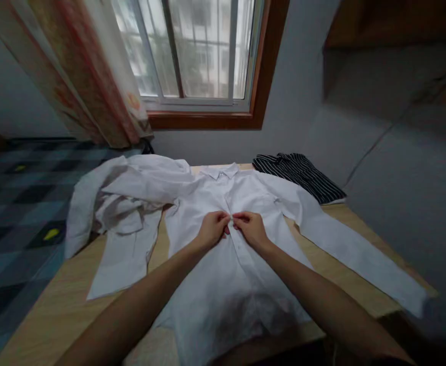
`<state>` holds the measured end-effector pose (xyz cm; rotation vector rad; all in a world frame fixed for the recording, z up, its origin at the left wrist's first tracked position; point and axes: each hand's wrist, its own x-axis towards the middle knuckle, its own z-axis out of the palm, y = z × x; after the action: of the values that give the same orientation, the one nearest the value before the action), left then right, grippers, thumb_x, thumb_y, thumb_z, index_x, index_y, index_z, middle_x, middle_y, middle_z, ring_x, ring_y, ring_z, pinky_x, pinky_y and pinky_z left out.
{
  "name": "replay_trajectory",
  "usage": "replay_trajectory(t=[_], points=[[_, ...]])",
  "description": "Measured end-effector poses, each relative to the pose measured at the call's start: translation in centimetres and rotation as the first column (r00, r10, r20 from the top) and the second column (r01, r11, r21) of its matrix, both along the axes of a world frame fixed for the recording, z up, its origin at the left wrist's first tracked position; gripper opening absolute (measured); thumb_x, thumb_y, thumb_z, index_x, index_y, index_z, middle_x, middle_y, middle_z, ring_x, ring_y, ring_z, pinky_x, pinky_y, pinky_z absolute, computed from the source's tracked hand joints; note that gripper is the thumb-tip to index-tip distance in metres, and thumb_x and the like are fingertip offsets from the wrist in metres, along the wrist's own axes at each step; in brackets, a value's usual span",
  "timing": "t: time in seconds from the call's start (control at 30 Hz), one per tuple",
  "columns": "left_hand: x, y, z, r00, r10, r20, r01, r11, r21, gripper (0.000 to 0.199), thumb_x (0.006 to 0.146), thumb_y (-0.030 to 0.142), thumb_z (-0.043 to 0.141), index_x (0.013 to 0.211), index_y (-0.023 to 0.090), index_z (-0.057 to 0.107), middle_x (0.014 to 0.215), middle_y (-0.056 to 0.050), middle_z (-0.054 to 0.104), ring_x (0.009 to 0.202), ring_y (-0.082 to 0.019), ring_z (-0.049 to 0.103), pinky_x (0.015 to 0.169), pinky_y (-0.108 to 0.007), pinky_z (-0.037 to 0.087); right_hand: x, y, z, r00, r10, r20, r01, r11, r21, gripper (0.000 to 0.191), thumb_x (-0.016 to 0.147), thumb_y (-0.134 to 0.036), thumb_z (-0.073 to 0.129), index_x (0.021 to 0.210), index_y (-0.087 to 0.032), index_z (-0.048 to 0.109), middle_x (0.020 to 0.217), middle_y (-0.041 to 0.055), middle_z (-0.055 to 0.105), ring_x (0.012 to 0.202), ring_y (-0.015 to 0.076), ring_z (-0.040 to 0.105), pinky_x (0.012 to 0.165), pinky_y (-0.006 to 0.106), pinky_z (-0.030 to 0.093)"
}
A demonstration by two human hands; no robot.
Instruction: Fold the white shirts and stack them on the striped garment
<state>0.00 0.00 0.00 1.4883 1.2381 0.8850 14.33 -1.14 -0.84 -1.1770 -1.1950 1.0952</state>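
At the left edge of the frame, a checked cloth [1, 213] in blue, grey and black is shown, marked with small yellow patches. Above it, in the upper left, a patterned curtain [81, 71] is hung beside a brown-framed window [203, 56], through which vertical bars are seen. To the right of the checked cloth, a mass of crumpled white fabric [127, 188] is spread over a light wooden counter [73, 300]; whether part of it is formed by a sleeve of the adjoining garment cannot be told.

In the centre of the frame, a white shirt [223, 269] is laid front upward on the counter, its collar directed toward the window and its lower part toward the bottom edge. The left hand [214, 227] is placed just left of the front opening, its grip pinched on the fabric. The right hand [251, 229] is placed opposite, its grip likewise closed on the front edge (the fingertips of both hands are nearly met). Right of centre, one sleeve is extended toward the lower right.

Behind that sleeve, a folded black garment [299, 175] with white stripes is set near the wall. A cable [373, 147] is run along the wall at far right.
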Motion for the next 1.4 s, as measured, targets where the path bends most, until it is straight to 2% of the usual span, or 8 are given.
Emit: replay_trajectory(t=[0.2, 0.3, 0.4, 0.67, 0.87, 1.03, 1.2, 1.4], points=[[0.3, -1.0, 0.5, 0.986, 0.041, -0.160, -0.012, 0.985, 0.174, 0.017, 0.087, 0.023, 0.049, 0.074, 0.017, 0.058, 0.047, 0.006, 0.052, 0.042, -0.010, 0.048, 0.049, -0.021, 0.036, 0.2, 0.2, -0.3, 1.000, 0.022, -0.009, -0.022, 1.000, -0.015, 0.017, 0.065, -0.025, 0.065, 0.077, -0.017, 0.072, 0.067, 0.0018, 0.071, 0.057, 0.0157, 0.066, 0.059, 0.028, 0.054], [0.6, -1.3, 1.1, 0.946, 0.120, -0.301, -0.014, 0.944, 0.330, 0.017, 0.086, 0.019, 0.050, 0.071, 0.017, 0.057, 0.055, 0.002, 0.056, 0.055, -0.013, 0.054, 0.058, -0.024, 0.037, 0.3, 0.3, -0.4, 1.000, 0.015, -0.003, -0.015, 1.000, -0.023, 0.017, 0.063, -0.024, 0.065, 0.078, -0.016, 0.071, 0.069, 0.0027, 0.072, 0.058, 0.0159, 0.066, 0.059, 0.028, 0.054], [0.8, -1.4, 1.5, 0.897, 0.182, -0.403, -0.009, 0.918, 0.396, 0.015, 0.085, 0.015, 0.052, 0.072, 0.016, 0.059, 0.066, -0.002, 0.062, 0.063, -0.015, 0.055, 0.062, -0.025, 0.036, 0.3, 0.4, -0.5, 1.000, 0.017, 0.012, -0.017, 1.000, 0.004, 0.022, 0.061, -0.024, 0.070, 0.081, -0.016, 0.071, 0.071, 0.0031, 0.072, 0.062, 0.0162, 0.066, 0.060, 0.027, 0.054], [0.8, -1.6, 1.7, 0.860, 0.174, -0.480, 0.032, 0.919, 0.392, 0.017, 0.087, 0.016, 0.050, 0.072, 0.017, 0.058, 0.070, -0.003, 0.062, 0.066, -0.017, 0.054, 0.064, -0.027, 0.035, 0.1, 0.4, -0.5, 0.999, 0.035, -0.008, -0.035, 0.999, 0.023, 0.018, 0.064, -0.024, 0.065, 0.080, -0.017, 0.066, 0.063, -0.0007, 0.066, 0.055, 0.0141, 0.063, 0.054, 0.025, 0.051], [0.5, -1.1, 1.4, 0.897, 0.141, -0.420, 0.026, 0.929, 0.369, 0.016, 0.087, 0.016, 0.049, 0.074, 0.017, 0.058, 0.071, -0.003, 0.063, 0.067, -0.016, 0.055, 0.066, -0.027, 0.037, 0.0, 0.5, -0.5, 0.999, 0.045, -0.013, -0.045, 0.999, 0.029, 0.014, 0.065, -0.025, 0.063, 0.077, -0.019, 0.061, 0.062, -0.0020, 0.064, 0.056, 0.0150, 0.064, 0.056, 0.026, 0.052], [0.5, -1.4, 1.4, 0.895, 0.177, -0.409, -0.003, 0.921, 0.390, 0.016, 0.086, 0.018, 0.050, 0.073, 0.017, 0.058, 0.070, -0.002, 0.062, 0.065, -0.015, 0.053, 0.063, -0.026, 0.036, -0.1, -0.1, 0.0, 0.988, -0.021, 0.155, -0.004, 0.987, 0.162, 0.010, 0.072, -0.025, 0.061, 0.080, -0.021, 0.057, 0.066, -0.0014, 0.064, 0.061, 0.0160, 0.064, 0.060, 0.027, 0.052], [0.8, -2.0, 1.8, 0.879, 0.209, -0.428, -0.021, 0.915, 0.404, 0.018, 0.087, 0.020, 0.050, 0.070, 0.017, 0.057, 0.069, -0.002, 0.061, 0.063, -0.015, 0.051, 0.062, -0.026, 0.034, -0.3, -1.0, 0.7, 0.923, -0.092, 0.374, -0.011, 0.964, 0.266, 0.005, 0.079, -0.023, 0.055, 0.082, -0.023, 0.052, 0.070, -0.0013, 0.062, 0.064, 0.0166, 0.063, 0.061, 0.027, 0.048], [0.8, -1.9, 1.8, 0.872, 0.212, -0.441, -0.019, 0.915, 0.403, 0.023, 0.090, 0.024, 0.049, 0.069, 0.017, 0.057, 0.068, -0.001, 0.060, 0.063, -0.014, 0.051, 0.062, -0.026, 0.033, -0.3, -1.1, 0.5, 0.891, -0.129, 0.435, -0.009, 0.953, 0.303, 0.004, 0.082, -0.024, 0.053, 0.082, -0.023, 0.048, 0.070, -0.0014, 0.059, 0.063, 0.0170, 0.061, 0.061, 0.027, 0.046]])
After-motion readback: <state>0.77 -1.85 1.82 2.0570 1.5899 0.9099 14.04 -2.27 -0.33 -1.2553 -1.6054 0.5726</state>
